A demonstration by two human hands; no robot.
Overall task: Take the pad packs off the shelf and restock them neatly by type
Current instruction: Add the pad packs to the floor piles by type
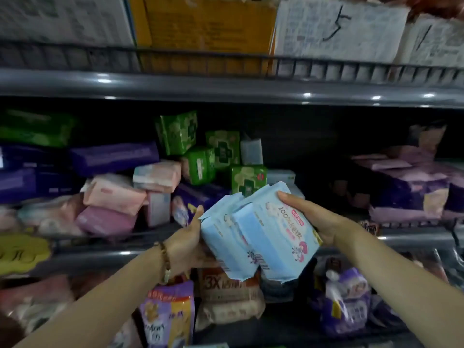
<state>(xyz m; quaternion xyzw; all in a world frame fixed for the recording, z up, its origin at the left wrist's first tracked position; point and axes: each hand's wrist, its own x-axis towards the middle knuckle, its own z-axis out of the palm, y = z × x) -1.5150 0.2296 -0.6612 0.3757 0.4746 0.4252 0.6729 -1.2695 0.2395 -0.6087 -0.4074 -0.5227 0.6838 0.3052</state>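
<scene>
Blue pad packs were bunched between my grips, left grip cupping one side, right grip clamped round the other, just in front of the messy shelf.

You hold a small stack of light blue pad packs between both hands, tilted so the top ends lean up and away and the barcoded ends hang low, nearest you. Your left hand cups the stack's left side, thumb up along its edge. Your right hand grips the right side, thumb over the top corner. The front pack carries white and pink print. Just behind your grip, green packs stand and lean in a loose cluster on the shelf. Left of your left hand, pink packs lie jumbled, with purple packs lying flat above them.
</scene>
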